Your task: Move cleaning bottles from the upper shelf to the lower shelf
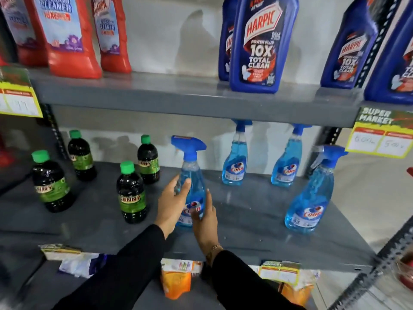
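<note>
Our left hand (173, 202) and right hand (205, 217) cup the spray bottle (190, 186) at frame centre, fingers curled loosely around it. It stands upright on the grey shelf (257, 215), directly ahead, left hand higher up its body.

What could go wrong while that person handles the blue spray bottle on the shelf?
The spray bottle is tall and narrow, so it might tip as the left hand and right hand let go. The left hand could also bump the green-capped dark bottle standing close beside it.
</note>
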A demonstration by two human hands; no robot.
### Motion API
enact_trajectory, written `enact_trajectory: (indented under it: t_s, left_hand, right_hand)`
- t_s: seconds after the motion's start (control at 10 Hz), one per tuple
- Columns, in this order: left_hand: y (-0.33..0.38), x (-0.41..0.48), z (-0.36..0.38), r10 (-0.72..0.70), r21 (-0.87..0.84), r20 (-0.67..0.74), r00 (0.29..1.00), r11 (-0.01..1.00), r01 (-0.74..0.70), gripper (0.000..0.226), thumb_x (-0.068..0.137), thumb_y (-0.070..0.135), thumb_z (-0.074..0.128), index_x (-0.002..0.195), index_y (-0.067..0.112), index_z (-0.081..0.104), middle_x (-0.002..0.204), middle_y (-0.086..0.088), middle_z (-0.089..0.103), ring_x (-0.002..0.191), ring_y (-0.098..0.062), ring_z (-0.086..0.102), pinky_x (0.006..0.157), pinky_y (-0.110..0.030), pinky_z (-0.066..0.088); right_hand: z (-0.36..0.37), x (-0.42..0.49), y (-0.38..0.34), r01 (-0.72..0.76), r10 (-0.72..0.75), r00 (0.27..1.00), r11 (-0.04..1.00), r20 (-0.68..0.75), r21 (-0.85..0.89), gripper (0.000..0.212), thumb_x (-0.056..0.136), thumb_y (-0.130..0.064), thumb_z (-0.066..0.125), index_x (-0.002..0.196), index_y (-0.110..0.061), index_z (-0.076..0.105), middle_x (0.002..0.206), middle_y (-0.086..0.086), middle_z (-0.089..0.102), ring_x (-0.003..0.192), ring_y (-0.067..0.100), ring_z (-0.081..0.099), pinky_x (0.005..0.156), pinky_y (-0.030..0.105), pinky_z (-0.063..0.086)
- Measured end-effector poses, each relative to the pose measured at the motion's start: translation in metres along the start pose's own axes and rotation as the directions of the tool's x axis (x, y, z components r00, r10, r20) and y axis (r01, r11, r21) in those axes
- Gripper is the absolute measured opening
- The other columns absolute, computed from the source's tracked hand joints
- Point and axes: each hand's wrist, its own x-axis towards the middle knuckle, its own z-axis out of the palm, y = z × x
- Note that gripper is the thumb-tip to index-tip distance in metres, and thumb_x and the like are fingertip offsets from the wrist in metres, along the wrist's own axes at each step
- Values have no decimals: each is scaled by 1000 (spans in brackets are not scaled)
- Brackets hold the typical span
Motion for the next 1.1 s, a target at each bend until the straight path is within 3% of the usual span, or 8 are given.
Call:
enact_trajectory:
  t_s: [0.2, 0.3, 0.4, 0.5, 0.7, 0.9, 1.0, 1.1]
  left_hand:
    - [9, 1, 6, 57, -63, 0, 998, 996, -57, 44, 87, 32, 58, 128, 18, 48, 109, 1, 63, 98, -11, 60, 85, -25, 46]
    - [8, -3, 27, 82, -21, 45, 996, 996, -82, 46, 85, 39, 59, 126, 21, 50, 109, 2, 64, 99, -11, 61, 87, -27, 47]
    - [13, -1, 54, 91, -34, 146, 985, 996, -87, 44, 88, 37, 55, 128, 19, 49, 116, 3, 63, 103, -9, 59, 90, -26, 47]
    - [20, 0, 82, 106, -15, 274, 956, 994, -106, 46, 91, 35, 49, 135, 21, 42, 132, -2, 57, 118, -14, 53, 104, -38, 44]
    - [26, -1, 117, 103, 6, 316, 943, 994, -110, 45, 93, 27, 47, 137, 17, 39, 140, -8, 49, 126, -18, 48, 107, -33, 38]
    - [21, 2, 117, 111, 26, 327, 939, 992, -126, 44, 93, 27, 48, 136, 19, 41, 139, -6, 51, 123, -14, 50, 102, -25, 38]
    - [18, 0, 115, 134, 101, 337, 932, 979, -177, 44, 95, 30, 44, 137, 21, 38, 139, -5, 51, 125, -15, 49, 97, -21, 36]
    - [17, -7, 107, 216, 192, 278, 936, 942, -274, 43, 96, 35, 38, 138, 27, 35, 135, -6, 56, 122, -19, 52, 95, -26, 39]
  right_hand:
    - [-4, 5, -11, 22, -17, 997, 997, -69, 76, 69, 90, 1, 46, 144, -26, 13, 126, 20, 41, 92, 8, 41, 75, 1, 33]
    - [-25, 3, -2, 19, -10, 992, 997, -122, 75, 68, 91, -1, 47, 143, -31, 14, 122, 16, 40, 98, 13, 47, 96, 29, 46]
    - [-53, 10, 7, 25, -16, 981, 999, -194, 42, 67, 91, -2, 47, 143, -31, 15, 112, 8, 41, 101, 17, 47, 99, 39, 45]
    - [-86, 16, 14, 16, -17, 968, 1000, -250, -5, 68, 91, -1, 48, 143, -28, 15, 114, 9, 44, 103, 14, 42, 95, 30, 38]
    - [-118, 26, 32, -20, 9, 957, 999, -291, -37, 69, 89, -2, 51, 143, -31, 18, 130, 17, 49, 115, 25, 51, 103, 42, 43]
    - [-122, 29, 43, -24, 34, 959, 999, -283, 37, 67, 89, -5, 51, 139, -39, 23, 120, 7, 50, 118, 30, 53, 99, 52, 47]
    - [-120, 26, 45, -27, 66, 958, 990, -279, 141, 66, 89, -5, 53, 139, -36, 24, 131, 10, 50, 120, 27, 53, 98, 52, 48]
    - [-118, 15, 51, -37, 33, 900, 999, -434, 1, 52, 88, -2, 52, 135, -14, 35, 124, 19, 50, 118, 32, 47, 99, 47, 42]
